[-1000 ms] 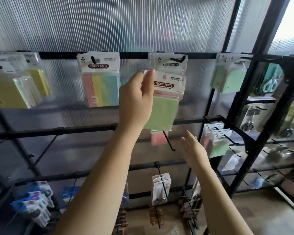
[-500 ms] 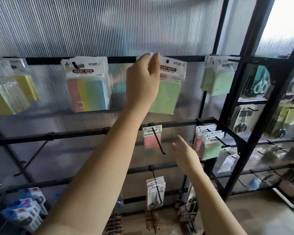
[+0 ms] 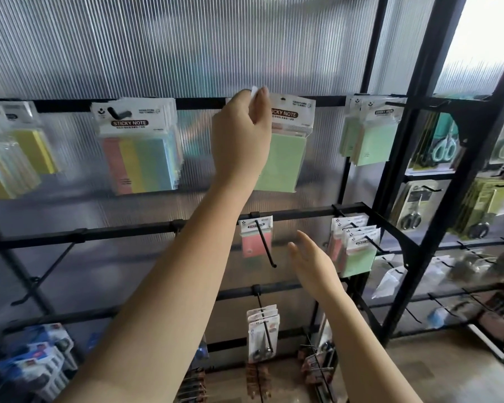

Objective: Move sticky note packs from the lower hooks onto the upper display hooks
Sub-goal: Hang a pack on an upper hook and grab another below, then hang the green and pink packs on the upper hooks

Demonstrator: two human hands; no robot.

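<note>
My left hand (image 3: 240, 141) is up at the top rail (image 3: 201, 103), hemmed in by the striped sticky note packs (image 3: 140, 152) on one side and the green packs (image 3: 370, 135) on the other. Below, a bare black hook (image 3: 265, 242) juts out past the pink pack (image 3: 256, 239), just beside my right hand (image 3: 312, 263). The stacked packs (image 3: 354, 248) crowd its other side. Open panel lies left of the hook, under the middle rail (image 3: 128, 231).

Green sticky note pack (image 3: 285, 158): white "STICKY NOTE" header, hangs upright at top rail, header corner pinched between left hand (image 3: 242, 135) fingertips. Pink pack (image 3: 255, 238): on lower hook (image 3: 264, 242), below those fingers, untouched.
</note>
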